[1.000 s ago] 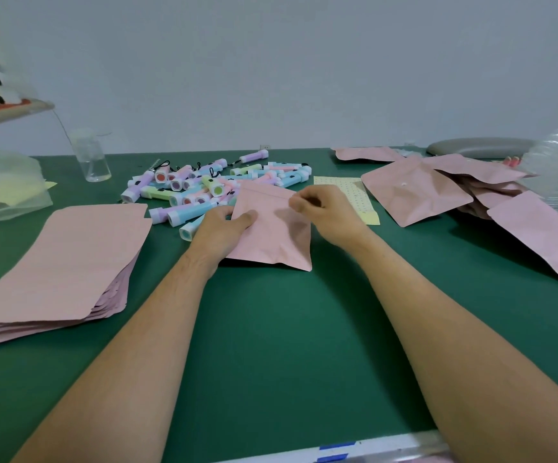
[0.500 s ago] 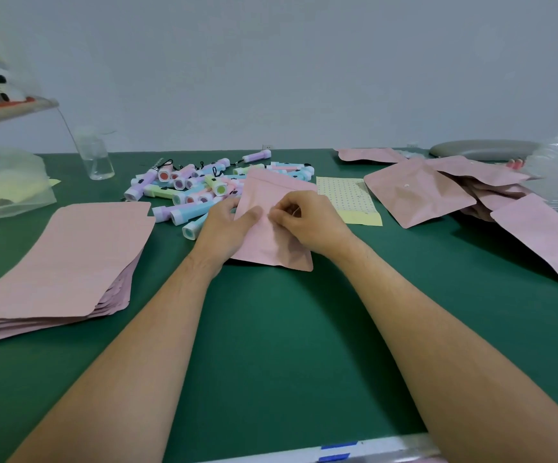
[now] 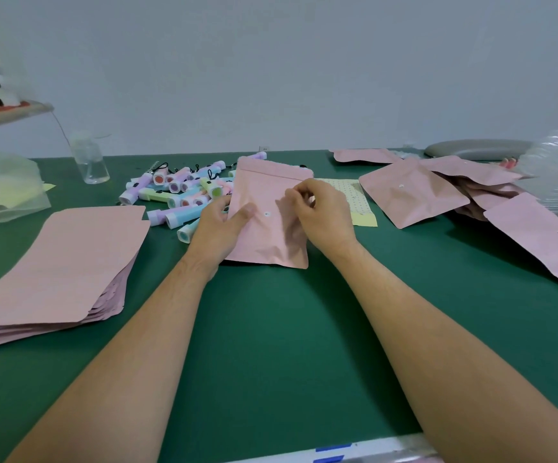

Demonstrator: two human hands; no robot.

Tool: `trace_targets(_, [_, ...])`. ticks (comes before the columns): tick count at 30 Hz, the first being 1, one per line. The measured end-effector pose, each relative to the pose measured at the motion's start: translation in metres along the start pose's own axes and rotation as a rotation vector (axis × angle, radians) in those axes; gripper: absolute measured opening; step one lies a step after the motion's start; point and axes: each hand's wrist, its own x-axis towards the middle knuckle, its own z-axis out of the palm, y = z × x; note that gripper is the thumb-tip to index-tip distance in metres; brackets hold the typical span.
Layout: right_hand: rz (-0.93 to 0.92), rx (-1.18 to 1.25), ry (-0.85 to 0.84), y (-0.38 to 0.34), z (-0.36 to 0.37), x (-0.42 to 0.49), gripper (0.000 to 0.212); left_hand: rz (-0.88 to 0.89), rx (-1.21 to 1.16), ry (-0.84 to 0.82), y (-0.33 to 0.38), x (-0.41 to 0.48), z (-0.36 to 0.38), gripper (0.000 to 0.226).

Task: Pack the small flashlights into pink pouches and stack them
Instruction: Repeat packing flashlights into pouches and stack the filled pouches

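Both hands meet at one pouch: the left hand grips its left edge, thumb on the front, while the right hand curls its fingers at the right edge, perhaps pinching it, though I cannot tell. The pouch stands tilted, bottom edge on the green table, just in front of the flashlights. A stack of flat pouches lies to the left; loose pouches spread on the right.

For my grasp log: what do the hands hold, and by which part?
The left hand grips the pink pouch at its left edge, thumb in front. The right hand curls over its right edge; grip unclear.
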Motion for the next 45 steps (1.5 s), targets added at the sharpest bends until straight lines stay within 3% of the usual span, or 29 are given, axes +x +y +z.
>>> trace_targets(4, [0.122,0.050,0.037,0.000,-0.007,0.002,0.035,0.001,-0.097,0.128,0.000,0.003,-0.004,0.010])
trace_targets(7, [0.178,0.186,-0.189,0.000,-0.007,-0.001,0.058,-0.013,-0.154,0.186,0.000,0.004,-0.007,0.024])
trace_targets(10, [0.112,0.220,-0.316,-0.001,-0.007,-0.006,0.048,-0.023,-0.212,0.201,0.000,0.005,-0.009,0.028])
trace_targets(17, [0.105,0.437,-0.228,-0.008,-0.005,-0.004,0.048,-0.055,-0.319,0.209,0.002,0.006,-0.008,0.032])
trace_targets(22, [0.248,0.588,-0.542,-0.005,-0.012,-0.011,0.038,-0.060,-0.435,0.236,0.002,0.004,-0.011,0.036])
trace_targets(26, [0.254,0.723,-0.599,-0.008,-0.001,-0.013,0.034,-0.008,-0.453,0.173,0.005,-0.001,0.000,0.038])
trace_targets(31, [0.229,0.619,-0.373,-0.006,-0.001,-0.007,0.025,-0.016,-0.418,0.065,0.007,-0.004,0.006,0.029])
trace_targets(34, [0.251,0.695,-0.121,-0.001,-0.017,0.006,0.015,-0.076,-0.386,0.015,0.007,-0.006,0.006,0.050])
trace_targets(36, [0.269,0.714,0.092,0.006,-0.036,0.016,0.022,-0.094,-0.359,-0.004,0.007,-0.006,0.007,0.060])
trace_targets(39, [0.289,0.617,0.341,0.030,-0.062,0.023,0.030,-0.116,-0.323,-0.012,0.008,-0.008,0.009,0.058])
trace_targets(45, [0.374,0.591,0.551,0.066,-0.087,0.021,0.035,-0.145,-0.308,-0.010,0.007,-0.007,0.008,0.045])
